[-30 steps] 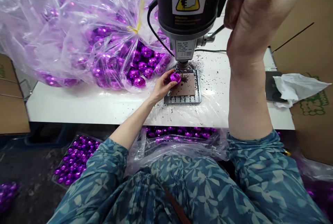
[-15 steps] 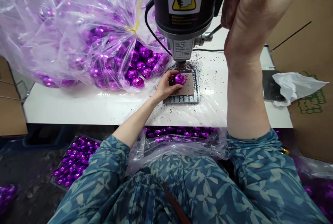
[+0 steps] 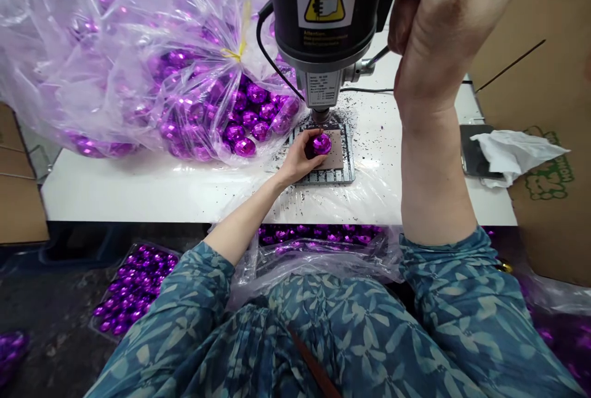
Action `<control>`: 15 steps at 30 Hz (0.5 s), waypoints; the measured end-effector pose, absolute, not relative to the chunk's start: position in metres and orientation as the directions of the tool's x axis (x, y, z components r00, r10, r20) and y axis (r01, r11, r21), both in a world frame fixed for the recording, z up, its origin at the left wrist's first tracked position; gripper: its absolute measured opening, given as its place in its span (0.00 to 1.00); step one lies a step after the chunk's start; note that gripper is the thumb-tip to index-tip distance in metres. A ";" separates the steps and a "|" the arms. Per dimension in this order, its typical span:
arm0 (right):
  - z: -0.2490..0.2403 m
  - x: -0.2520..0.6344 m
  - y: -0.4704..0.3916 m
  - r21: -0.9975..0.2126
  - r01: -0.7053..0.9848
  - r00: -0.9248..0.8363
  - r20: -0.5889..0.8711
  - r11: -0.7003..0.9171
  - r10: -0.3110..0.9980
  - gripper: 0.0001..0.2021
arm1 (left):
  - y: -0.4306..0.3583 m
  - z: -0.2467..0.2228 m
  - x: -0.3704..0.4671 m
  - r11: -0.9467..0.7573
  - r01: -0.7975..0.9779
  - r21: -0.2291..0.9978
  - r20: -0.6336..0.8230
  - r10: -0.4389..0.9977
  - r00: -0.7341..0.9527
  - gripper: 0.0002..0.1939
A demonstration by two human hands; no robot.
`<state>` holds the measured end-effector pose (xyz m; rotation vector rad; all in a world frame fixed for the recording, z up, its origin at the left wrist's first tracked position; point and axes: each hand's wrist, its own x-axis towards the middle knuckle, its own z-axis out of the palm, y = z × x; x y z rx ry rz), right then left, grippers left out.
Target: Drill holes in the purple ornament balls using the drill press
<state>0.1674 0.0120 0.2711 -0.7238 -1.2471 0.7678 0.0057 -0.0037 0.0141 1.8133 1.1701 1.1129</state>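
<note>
Thumb and fingers of my left hand (image 3: pixel 301 158) are closed round a shiny purple faceted ball (image 3: pixel 322 143). The ball sits over a brown board (image 3: pixel 336 153) on the slotted metal base (image 3: pixel 349 171) of a bench drill press (image 3: pixel 327 22). Just behind and above the ball is the drill's chuck (image 3: pixel 320 116); whether a bit touches the ball I cannot tell. Raised at the upper right, my right hand (image 3: pixel 438 22) is wrapped round the drill's feed lever (image 3: pixel 381 55), whose outer end is hidden in the fist.
Clear plastic bags of purple balls (image 3: pixel 194 96) fill the left of the white table (image 3: pixel 138 191). Dark shavings (image 3: pixel 364 130) lie round the base. At right are a dark phone-like slab (image 3: pixel 473 151), white tissue (image 3: pixel 512 154) and a cardboard box (image 3: pixel 530 90). A tray of balls (image 3: pixel 133 290) stands lower left.
My left hand has drawn the ball slightly toward me and to the right, out from under the chuck. My right hand stays on the lever, a little further left in view.
</note>
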 end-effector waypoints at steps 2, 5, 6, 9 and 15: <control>0.269 0.167 0.014 -0.768 -0.140 0.230 0.589 0.625 0.775 0.27 | -0.005 0.013 0.006 -0.357 0.318 0.878 0.296 0.929 0.224 0.33; 0.263 0.168 0.019 -0.699 -0.176 0.238 0.653 0.693 0.719 0.27 | -0.006 0.011 0.008 -0.364 0.324 0.873 0.316 0.929 0.191 0.34; 0.259 0.169 0.022 -0.675 -0.182 0.237 0.676 0.715 0.698 0.27 | -0.006 0.010 0.008 -0.362 0.320 0.876 0.320 0.931 0.178 0.35; 0.248 0.169 0.028 -0.596 -0.144 0.292 0.737 0.790 0.609 0.27 | -0.007 0.006 0.011 -0.337 0.290 0.896 0.307 0.941 0.144 0.36; 0.224 0.171 0.027 -0.430 -0.088 0.348 0.832 0.898 0.432 0.25 | -0.007 0.004 0.013 -0.326 0.257 0.910 0.298 0.944 0.142 0.34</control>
